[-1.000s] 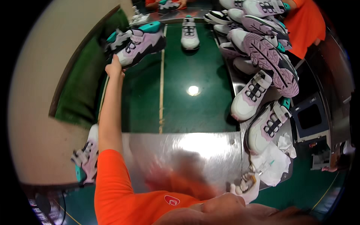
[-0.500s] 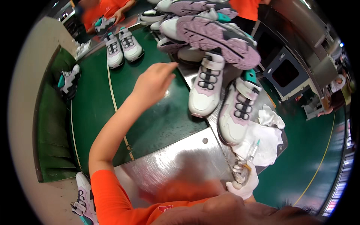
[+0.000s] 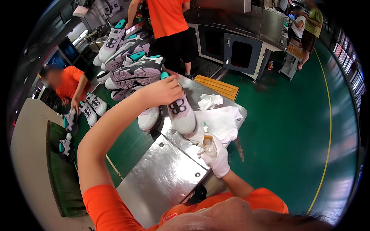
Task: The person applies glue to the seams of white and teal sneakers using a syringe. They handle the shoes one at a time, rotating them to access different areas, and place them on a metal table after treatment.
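Note:
My bare left hand (image 3: pixel 165 91) is closed on the collar end of a white and lilac sneaker (image 3: pixel 183 120) with black laces and a teal insole. That sneaker stands on the metal tabletop, its toe over a white cloth. Just left of it, partly behind my forearm, is its matching sneaker (image 3: pixel 148 118). In a white glove, my right hand (image 3: pixel 216 157) grips a small amber bottle (image 3: pixel 208 139) with a narrow teal tip pointing up. The gloved fingers hide the bottle's lower part.
Several sneakers lie heaped (image 3: pixel 131 73) beyond my left forearm. A crumpled white cloth (image 3: pixel 210 101) lies near the table's right edge. A green conveyor belt (image 3: pixel 127 142) runs along the left, where a co-worker (image 3: pixel 71 84) handles a shoe. Another person (image 3: pixel 167 19) stands beyond the heap.
My left hand has moved from above the green belt onto the right-hand sneaker and closed on it. The view has turned to the right. My right hand still holds the bottle.

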A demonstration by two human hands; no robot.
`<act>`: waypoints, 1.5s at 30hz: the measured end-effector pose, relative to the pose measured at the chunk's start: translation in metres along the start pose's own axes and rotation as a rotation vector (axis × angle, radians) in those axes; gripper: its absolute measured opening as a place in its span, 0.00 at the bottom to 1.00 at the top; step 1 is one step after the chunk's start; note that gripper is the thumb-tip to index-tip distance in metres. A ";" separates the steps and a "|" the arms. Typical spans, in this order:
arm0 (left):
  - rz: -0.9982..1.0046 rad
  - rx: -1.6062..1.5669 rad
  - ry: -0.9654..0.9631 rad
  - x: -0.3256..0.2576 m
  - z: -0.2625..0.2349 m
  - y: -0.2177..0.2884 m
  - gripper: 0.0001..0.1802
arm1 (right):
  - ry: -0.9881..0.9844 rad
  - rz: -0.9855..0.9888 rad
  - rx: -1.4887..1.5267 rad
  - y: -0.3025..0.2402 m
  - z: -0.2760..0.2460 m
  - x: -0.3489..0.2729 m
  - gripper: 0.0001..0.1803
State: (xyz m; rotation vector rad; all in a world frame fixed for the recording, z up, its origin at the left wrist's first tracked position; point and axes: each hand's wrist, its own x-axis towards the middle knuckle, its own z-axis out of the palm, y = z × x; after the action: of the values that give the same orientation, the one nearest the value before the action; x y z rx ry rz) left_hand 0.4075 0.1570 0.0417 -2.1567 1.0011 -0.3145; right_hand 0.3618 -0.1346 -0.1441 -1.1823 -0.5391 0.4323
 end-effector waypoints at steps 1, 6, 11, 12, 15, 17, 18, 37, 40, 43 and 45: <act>-0.085 -0.035 0.019 0.000 -0.019 0.000 0.24 | -0.016 0.012 0.037 0.005 -0.004 0.003 0.35; -0.551 -0.041 0.114 -0.016 -0.109 0.037 0.40 | 0.003 0.238 0.323 0.001 -0.013 0.018 0.26; -0.861 -0.020 -0.087 -0.073 -0.203 0.138 0.39 | -0.219 0.304 0.218 -0.025 -0.001 0.036 0.27; -0.898 -0.032 -0.117 -0.083 -0.213 0.160 0.37 | -0.282 0.311 0.198 -0.020 -0.003 0.042 0.28; -0.910 0.009 -0.215 -0.107 -0.239 0.235 0.25 | -0.377 0.214 0.044 -0.035 0.007 0.046 0.32; -0.887 -0.029 -0.288 -0.118 -0.254 0.284 0.24 | -0.492 0.198 -0.131 -0.057 0.004 0.038 0.34; -0.878 -0.039 -0.283 -0.120 -0.255 0.305 0.25 | -0.511 0.142 -0.280 -0.065 0.000 0.036 0.35; -1.391 -0.368 0.113 -0.112 -0.252 0.410 0.14 | -1.013 0.660 0.235 -0.121 0.035 -0.019 0.64; -1.398 -0.350 0.082 -0.110 -0.254 0.409 0.14 | -1.046 0.711 0.229 -0.116 0.042 -0.020 0.66; -1.401 -0.341 0.051 -0.108 -0.255 0.411 0.15 | -1.066 0.724 0.140 -0.115 0.045 -0.016 0.64; -1.399 -0.338 0.030 -0.107 -0.256 0.410 0.15 | -1.100 0.709 0.135 -0.111 0.040 -0.011 0.62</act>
State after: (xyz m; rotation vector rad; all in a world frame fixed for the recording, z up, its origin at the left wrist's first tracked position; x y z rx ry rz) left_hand -0.0198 -0.0736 -0.0575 -2.8265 -0.6675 -0.8349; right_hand 0.3336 -0.1473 -0.0296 -0.8969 -0.9883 1.7468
